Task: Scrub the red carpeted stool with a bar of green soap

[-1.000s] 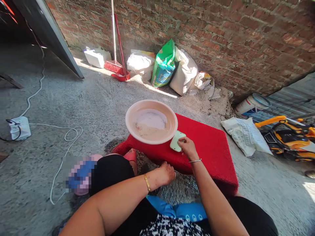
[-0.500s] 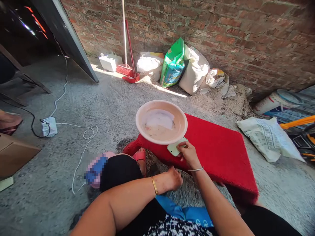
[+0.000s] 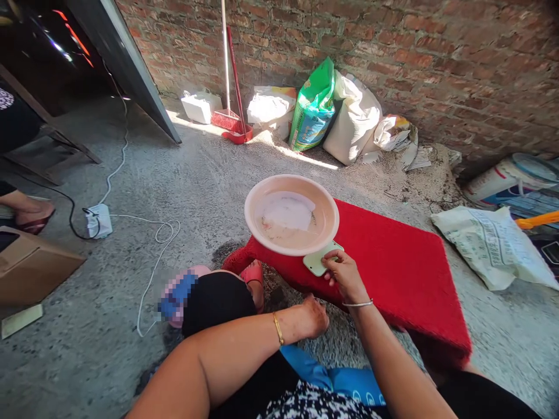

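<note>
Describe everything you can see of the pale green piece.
The pale green piece is thin, flat and round-cornered, with small dark spots near its edge; it looks like plastic. The right hand grips its right side, over the red bench, by the near rim of the basin. Whether it touches bench or basin is unclear.

Pale green flat piece (image 3: 315, 261): thin, roughly rectangular, with rounded corners and small dark dots near the edge. It is pinched by the fingers of the right hand (image 3: 347, 276) at its near right side. It lies at the near right of the basin (image 3: 279, 251), nearly level, its far edge meeting the rim in this view; contact cannot be told. The basin itself is round, pale peach, wide-rimmed and upright, and contains cloudy, speckled liquid (image 3: 286, 212) with a bright whitish patch.
</note>
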{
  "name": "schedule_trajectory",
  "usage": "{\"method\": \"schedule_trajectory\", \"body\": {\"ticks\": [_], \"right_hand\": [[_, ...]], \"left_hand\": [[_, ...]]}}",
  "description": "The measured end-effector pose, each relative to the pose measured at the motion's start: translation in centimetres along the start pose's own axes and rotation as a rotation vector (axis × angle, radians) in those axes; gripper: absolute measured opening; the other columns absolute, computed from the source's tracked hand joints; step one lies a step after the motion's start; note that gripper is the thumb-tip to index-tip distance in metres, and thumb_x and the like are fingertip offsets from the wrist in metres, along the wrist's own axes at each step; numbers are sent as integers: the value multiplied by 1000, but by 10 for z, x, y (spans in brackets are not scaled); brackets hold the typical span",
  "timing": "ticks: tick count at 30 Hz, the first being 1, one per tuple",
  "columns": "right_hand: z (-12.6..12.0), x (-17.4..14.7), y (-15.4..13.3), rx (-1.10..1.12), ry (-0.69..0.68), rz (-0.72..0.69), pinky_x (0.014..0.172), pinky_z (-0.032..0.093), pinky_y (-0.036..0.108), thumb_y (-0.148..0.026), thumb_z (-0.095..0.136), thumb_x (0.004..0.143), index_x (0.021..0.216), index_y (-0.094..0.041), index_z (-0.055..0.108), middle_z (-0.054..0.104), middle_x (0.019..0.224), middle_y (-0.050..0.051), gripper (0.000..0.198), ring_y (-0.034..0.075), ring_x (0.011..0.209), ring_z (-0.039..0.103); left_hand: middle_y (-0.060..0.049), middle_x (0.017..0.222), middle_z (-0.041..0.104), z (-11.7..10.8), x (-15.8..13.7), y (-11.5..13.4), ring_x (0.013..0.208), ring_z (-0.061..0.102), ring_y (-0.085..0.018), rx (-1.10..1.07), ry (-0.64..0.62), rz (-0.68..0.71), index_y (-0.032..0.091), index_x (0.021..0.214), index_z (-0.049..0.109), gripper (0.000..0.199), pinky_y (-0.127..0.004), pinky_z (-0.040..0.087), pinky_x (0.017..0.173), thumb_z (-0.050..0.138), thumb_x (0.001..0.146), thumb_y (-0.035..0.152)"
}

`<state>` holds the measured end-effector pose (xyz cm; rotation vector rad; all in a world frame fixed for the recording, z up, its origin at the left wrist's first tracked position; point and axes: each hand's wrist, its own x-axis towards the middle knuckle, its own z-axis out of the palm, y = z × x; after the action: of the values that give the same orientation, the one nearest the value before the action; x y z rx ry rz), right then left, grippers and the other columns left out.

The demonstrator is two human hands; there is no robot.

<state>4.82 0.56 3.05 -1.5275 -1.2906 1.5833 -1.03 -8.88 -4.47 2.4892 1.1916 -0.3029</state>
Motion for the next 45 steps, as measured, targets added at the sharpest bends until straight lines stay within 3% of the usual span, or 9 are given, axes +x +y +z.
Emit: {"method": "schedule_trajectory", "body": {"ticks": [7,15,18,24,27,30,35,40,45], "right_hand": [[-14,-13,3,40,3,17,28,32,17,-38,71,57,78,-21,53,51,47,-9,32,9,34,46],[11,-3,8,6,-77,41,25,27,19,-38,66,57,73,-23,51,48,41,-9,26,9,30,41],[-19,-3,9,-73,-46,42,25,27,19,-38,67,56,74,-22,52,47,39,-9,28,9,29,40],[-126,-23,21,-154,182,139,26,26,18,-43,72,52,82,-22,54,48,38,-8,41,9,29,38],[-151,-33,21,-151,284,145,27,26,18,-45,73,52,86,-22,54,48,37,-8,45,9,28,38],[-140,-35,13,-129,269,99,28,28,18,-46,73,52,86,-21,54,48,38,-9,46,9,29,39],[-75,-11,-6,-77,51,15,27,30,18,-44,72,55,85,-21,54,49,46,-10,42,9,33,43],[-21,27,-13,-67,-86,16,28,31,17,-35,66,57,80,-22,51,49,45,-10,30,8,33,44],[-27,37,-12,-125,-50,39,26,27,16,-29,63,57,79,-22,51,48,44,-10,26,7,30,40]], "left_hand": [[-18,89,72,4,1,0,83,66,-28,-27,-12,9,12,86,74,17,-45,44,76,62,74,16],[-17,95,71,4,6,-2,84,65,-28,9,-73,23,14,91,73,21,-46,43,79,59,77,20],[-18,93,71,6,9,0,83,65,-28,26,-89,35,13,88,73,19,-47,43,77,58,77,17],[-19,89,68,15,0,5,84,63,-28,44,24,93,13,91,71,19,-47,42,74,55,82,17],[-18,87,67,14,-5,5,83,63,-28,72,45,98,13,89,71,19,-48,43,74,54,83,18],[-18,90,67,9,-6,5,86,63,-30,88,-7,65,12,92,71,19,-49,44,76,56,82,20],[-17,93,68,8,-1,6,89,63,-31,80,-64,45,13,96,72,21,-50,44,79,58,81,20],[-17,89,68,22,-2,5,86,62,-29,91,39,26,13,92,72,19,-50,42,81,60,80,22],[-18,94,66,18,-8,3,91,61,-30,115,80,52,13,99,70,23,-51,39,84,53,85,20]]}}
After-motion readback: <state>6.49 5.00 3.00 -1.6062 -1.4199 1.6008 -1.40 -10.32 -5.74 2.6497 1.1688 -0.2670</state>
